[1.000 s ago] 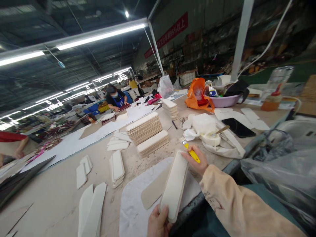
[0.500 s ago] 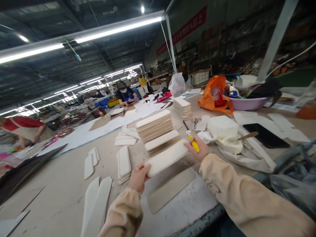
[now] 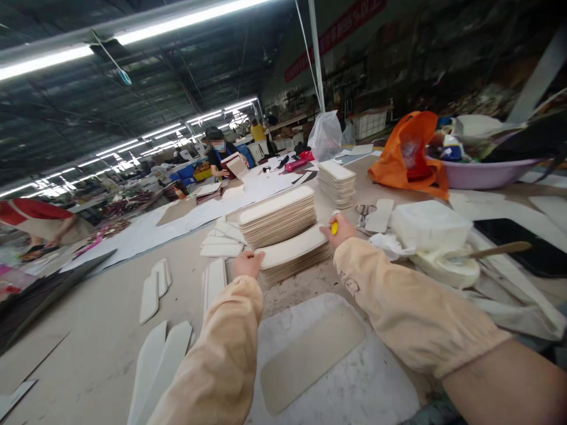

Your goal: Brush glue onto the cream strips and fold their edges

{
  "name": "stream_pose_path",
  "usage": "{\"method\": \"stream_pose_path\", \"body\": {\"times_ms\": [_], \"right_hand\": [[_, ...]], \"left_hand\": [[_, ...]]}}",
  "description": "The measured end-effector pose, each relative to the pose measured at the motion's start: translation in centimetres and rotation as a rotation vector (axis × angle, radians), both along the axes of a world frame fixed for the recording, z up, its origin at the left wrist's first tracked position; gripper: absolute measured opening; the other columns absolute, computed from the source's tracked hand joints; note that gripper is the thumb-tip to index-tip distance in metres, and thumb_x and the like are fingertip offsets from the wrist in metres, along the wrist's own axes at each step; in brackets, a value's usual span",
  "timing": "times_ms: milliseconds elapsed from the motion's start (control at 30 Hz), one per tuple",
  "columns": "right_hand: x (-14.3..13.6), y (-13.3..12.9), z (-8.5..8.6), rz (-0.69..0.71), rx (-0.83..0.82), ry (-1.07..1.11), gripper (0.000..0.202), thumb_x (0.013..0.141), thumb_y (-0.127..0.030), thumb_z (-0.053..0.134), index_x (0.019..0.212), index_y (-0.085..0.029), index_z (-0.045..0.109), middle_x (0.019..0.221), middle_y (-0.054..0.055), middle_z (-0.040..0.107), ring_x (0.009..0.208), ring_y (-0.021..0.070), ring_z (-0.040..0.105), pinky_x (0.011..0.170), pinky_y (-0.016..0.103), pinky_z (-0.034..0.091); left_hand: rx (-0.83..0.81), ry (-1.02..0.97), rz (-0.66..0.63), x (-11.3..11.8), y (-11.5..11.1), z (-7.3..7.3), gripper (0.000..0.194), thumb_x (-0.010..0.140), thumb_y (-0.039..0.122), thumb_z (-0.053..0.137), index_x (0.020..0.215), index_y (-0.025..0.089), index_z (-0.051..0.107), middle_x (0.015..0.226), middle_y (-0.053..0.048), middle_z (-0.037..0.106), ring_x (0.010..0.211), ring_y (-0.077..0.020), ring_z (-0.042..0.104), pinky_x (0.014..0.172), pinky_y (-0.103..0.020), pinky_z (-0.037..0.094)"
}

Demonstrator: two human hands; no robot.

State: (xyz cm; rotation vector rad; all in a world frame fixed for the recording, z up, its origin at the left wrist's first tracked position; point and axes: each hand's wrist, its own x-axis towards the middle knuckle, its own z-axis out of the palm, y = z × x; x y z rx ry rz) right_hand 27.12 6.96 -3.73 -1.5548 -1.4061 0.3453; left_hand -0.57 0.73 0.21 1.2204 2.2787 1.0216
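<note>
A long cream panel [image 3: 295, 247] lies over the nearer stack [image 3: 296, 268], its middle bowed down slightly. My left hand [image 3: 248, 264] pinches its left end. At its right end is my right hand [image 3: 339, 230], closed round the yellow-handled brush [image 3: 334, 227] and also touching the panel's edge. Most of the brush is hidden by the hand. Just behind stands a taller stack of panels [image 3: 279, 221]. In front, a grey-beige panel [image 3: 312, 360] lies flat on a whitish sheet [image 3: 385, 378].
Left are loose cream pieces [image 3: 150, 298]. Right are scissors [image 3: 365, 209], a white tub [image 3: 432, 224], a wooden stick [image 3: 500, 249], a black phone [image 3: 527, 245], an orange bag [image 3: 407, 156] and a purple basin [image 3: 487, 172]. Two people work across the table; another stands farther back.
Both hands have moved forward with the cream panel, from above the whitish sheet onto the nearer stack. The brush has turned in my right hand. The view has shifted.
</note>
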Motion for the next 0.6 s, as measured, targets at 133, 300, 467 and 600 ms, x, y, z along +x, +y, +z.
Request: {"method": "stream_pose_path", "body": {"times_ms": [133,300,467,600], "right_hand": [[-0.5,0.4,-0.1,0.014,-0.012,-0.041,0.027,0.076,-0.047,0.061,0.084,-0.024,0.05,0.071,0.002,0.062,0.067,0.0208,0.057,0.064,0.031,0.04],[-0.1,-0.6,0.5,0.01,-0.057,-0.114,0.03,0.081,-0.051,0.057,0.089,-0.023,0.053,0.072,0.003,0.061,0.066,0.0205,0.057,0.062,0.03,0.038],[2.3,-4.3,1.5,0.028,0.025,-0.171,0.033,0.081,-0.054,0.057,0.089,-0.022,0.053,0.08,0.004,0.065,0.068,0.0201,0.058,0.063,0.029,0.039],[5.3,-9.8,1.2,0.143,0.102,-0.184,0.032,0.082,-0.054,0.056,0.086,-0.022,0.054,0.08,0.004,0.066,0.067,0.0179,0.06,0.062,0.028,0.043]], "left_hand": [[-0.045,0.136,0.032,0.3,0.3,-0.5,0.029,0.066,0.04,0.07,0.087,0.02,0.067,0.081,-0.004,0.071,0.084,-0.0226,0.065,0.073,-0.03,0.046],[-0.032,0.221,0.02,0.3,0.2,-1.4,0.034,0.071,0.038,0.067,0.098,0.016,0.066,0.088,-0.007,0.071,0.086,-0.0234,0.065,0.076,-0.032,0.047],[0.069,0.267,-0.12,-0.4,-3.5,-2.0,0.036,0.079,0.037,0.06,0.106,0.014,0.064,0.106,-0.011,0.067,0.093,-0.0229,0.064,0.086,-0.036,0.048],[0.136,0.264,-0.38,-1.3,-11.7,-3.3,0.041,0.078,0.044,0.064,0.11,0.019,0.063,0.113,-0.009,0.066,0.109,-0.0231,0.059,0.097,-0.038,0.046]]}}
